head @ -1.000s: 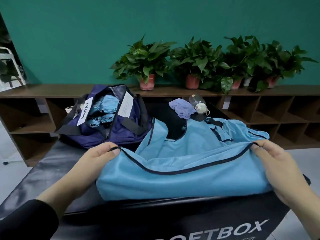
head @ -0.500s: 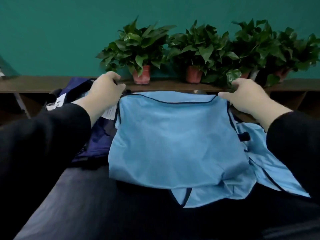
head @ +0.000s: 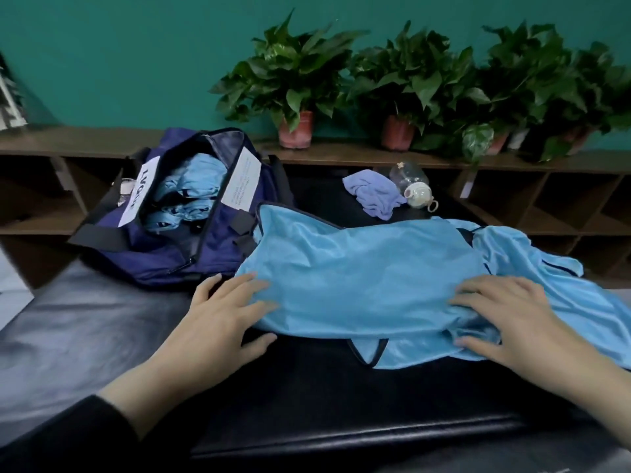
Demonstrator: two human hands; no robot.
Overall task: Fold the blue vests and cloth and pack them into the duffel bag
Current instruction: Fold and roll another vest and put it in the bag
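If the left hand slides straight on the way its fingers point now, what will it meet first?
The left hand lies flat with fingers pointing forward and to the right, fingertips already at the near left edge of the blue vest. Going on, it would probably slide onto that vest first, not the duffel bag.

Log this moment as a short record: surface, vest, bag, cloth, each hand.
surface: black padded bench
vest: light blue, spread on the bench, partly folded
bag: navy duffel, unzipped, folded blue vests inside
cloth: lilac, crumpled beyond the vest, beside a glass bottle
left hand: flat, fingers on the vest's left edge
right hand: flat, pressing the vest's right side
backdrop: potted plants on a wooden shelf
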